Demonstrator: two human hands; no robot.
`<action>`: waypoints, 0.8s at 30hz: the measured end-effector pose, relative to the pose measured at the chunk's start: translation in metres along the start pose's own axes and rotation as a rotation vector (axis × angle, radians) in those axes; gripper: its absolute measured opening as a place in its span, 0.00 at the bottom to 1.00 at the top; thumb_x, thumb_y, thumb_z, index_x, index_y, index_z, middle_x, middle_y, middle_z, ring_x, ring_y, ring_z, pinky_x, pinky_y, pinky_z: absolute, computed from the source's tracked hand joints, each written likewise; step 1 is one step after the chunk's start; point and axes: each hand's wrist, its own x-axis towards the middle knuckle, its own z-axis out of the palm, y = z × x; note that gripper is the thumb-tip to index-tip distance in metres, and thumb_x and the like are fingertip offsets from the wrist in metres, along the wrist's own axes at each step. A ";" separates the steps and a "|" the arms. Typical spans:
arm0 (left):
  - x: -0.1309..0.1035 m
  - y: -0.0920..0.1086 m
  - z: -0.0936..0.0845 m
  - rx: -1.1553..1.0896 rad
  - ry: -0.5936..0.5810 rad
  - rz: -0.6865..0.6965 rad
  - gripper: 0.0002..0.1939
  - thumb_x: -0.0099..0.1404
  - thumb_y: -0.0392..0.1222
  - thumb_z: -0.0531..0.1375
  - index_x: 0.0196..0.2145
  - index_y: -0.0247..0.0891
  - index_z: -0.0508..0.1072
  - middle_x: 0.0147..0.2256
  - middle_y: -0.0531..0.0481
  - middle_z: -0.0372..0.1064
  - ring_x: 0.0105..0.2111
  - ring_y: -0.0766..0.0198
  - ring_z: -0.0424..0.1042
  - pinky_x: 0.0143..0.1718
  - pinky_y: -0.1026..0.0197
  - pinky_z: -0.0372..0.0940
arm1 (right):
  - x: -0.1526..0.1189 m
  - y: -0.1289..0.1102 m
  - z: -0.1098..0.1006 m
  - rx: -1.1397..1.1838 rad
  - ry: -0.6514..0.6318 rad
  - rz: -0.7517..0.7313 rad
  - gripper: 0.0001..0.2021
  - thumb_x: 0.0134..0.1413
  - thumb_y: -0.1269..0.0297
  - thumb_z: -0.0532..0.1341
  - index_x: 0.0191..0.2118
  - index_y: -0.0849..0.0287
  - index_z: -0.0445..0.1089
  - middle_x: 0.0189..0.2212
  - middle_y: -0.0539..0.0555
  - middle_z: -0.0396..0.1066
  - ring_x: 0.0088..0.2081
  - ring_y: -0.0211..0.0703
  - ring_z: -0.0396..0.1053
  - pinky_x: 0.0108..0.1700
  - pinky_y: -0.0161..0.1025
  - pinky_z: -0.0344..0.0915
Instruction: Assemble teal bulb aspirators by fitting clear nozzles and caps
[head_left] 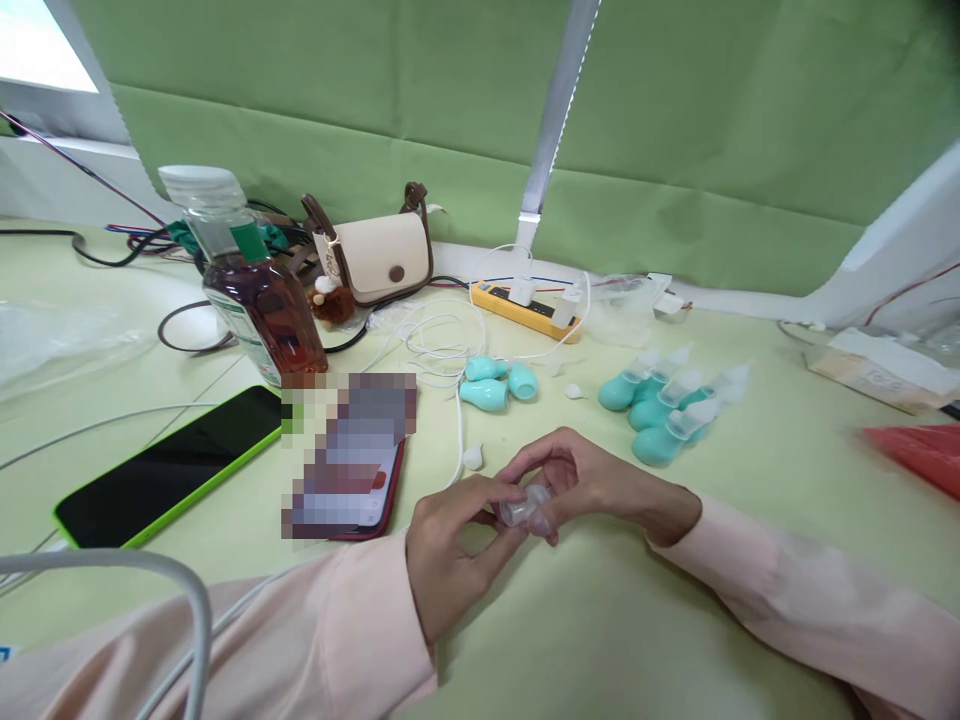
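Observation:
Between the fingertips of both hands is a small translucent plastic piece (527,506), shaped like a short tube or cap and partly covered by the fingers. My left hand (461,545) pinches it from the left, and my right hand (577,480) grips it from the right. Just beyond the hands lie small white tips (473,457). Farther back sit three turquoise bulbs (485,394) in a cluster. To the right, several turquoise bulbs with translucent nozzles (660,440) fitted on them lie in a group.
At left are a phone in a green case (180,465), a second phone (386,480) and a bottle of dark liquid (262,310). A handbag (386,255) and a yellow power strip (517,312) with white cables stand behind. A red item (919,455) lies far right.

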 end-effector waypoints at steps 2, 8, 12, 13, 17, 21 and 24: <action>0.000 0.000 0.000 -0.012 -0.003 0.028 0.05 0.53 0.32 0.58 0.31 0.33 0.70 0.29 0.47 0.71 0.29 0.66 0.70 0.30 0.66 0.67 | 0.000 -0.001 0.000 -0.042 0.024 0.000 0.20 0.33 0.71 0.66 0.39 0.62 0.68 0.27 0.50 0.69 0.25 0.33 0.66 0.27 0.31 0.65; 0.000 0.003 0.000 0.026 0.022 -0.034 0.05 0.50 0.31 0.57 0.27 0.36 0.63 0.24 0.53 0.65 0.25 0.68 0.66 0.28 0.66 0.64 | 0.000 -0.012 -0.003 -0.269 0.189 -0.131 0.16 0.38 0.65 0.64 0.38 0.61 0.67 0.38 0.55 0.67 0.34 0.38 0.65 0.33 0.36 0.65; 0.000 0.004 -0.002 0.014 0.011 -0.092 0.06 0.51 0.32 0.55 0.29 0.38 0.62 0.23 0.56 0.61 0.23 0.70 0.62 0.26 0.67 0.62 | 0.002 -0.009 -0.020 -0.614 0.574 -0.376 0.14 0.44 0.62 0.60 0.39 0.60 0.65 0.40 0.57 0.64 0.36 0.41 0.64 0.33 0.40 0.67; 0.000 0.003 -0.002 0.011 0.008 -0.105 0.07 0.52 0.32 0.54 0.32 0.38 0.63 0.24 0.56 0.61 0.23 0.70 0.62 0.26 0.68 0.62 | 0.003 -0.006 -0.027 -0.797 0.663 -0.439 0.14 0.45 0.63 0.59 0.40 0.59 0.64 0.41 0.57 0.63 0.38 0.43 0.63 0.35 0.42 0.66; -0.001 0.000 -0.001 0.015 -0.006 -0.141 0.11 0.57 0.35 0.52 0.38 0.39 0.67 0.26 0.54 0.63 0.24 0.70 0.62 0.28 0.67 0.62 | 0.006 0.007 -0.053 -1.458 0.827 -0.385 0.16 0.50 0.65 0.54 0.46 0.58 0.62 0.45 0.60 0.60 0.47 0.53 0.57 0.40 0.49 0.63; 0.000 -0.001 -0.001 -0.015 -0.001 -0.150 0.09 0.57 0.36 0.53 0.36 0.38 0.68 0.28 0.52 0.65 0.27 0.68 0.64 0.29 0.67 0.63 | 0.010 0.012 -0.061 -1.649 0.757 -0.226 0.25 0.51 0.61 0.52 0.56 0.55 0.49 0.49 0.60 0.56 0.48 0.54 0.56 0.42 0.51 0.61; 0.002 0.000 0.000 -0.048 0.000 -0.164 0.06 0.55 0.35 0.54 0.33 0.37 0.66 0.28 0.52 0.62 0.27 0.68 0.63 0.29 0.67 0.63 | 0.012 0.012 -0.057 -1.714 0.662 -0.183 0.23 0.53 0.61 0.49 0.56 0.51 0.47 0.51 0.60 0.55 0.48 0.54 0.56 0.43 0.54 0.58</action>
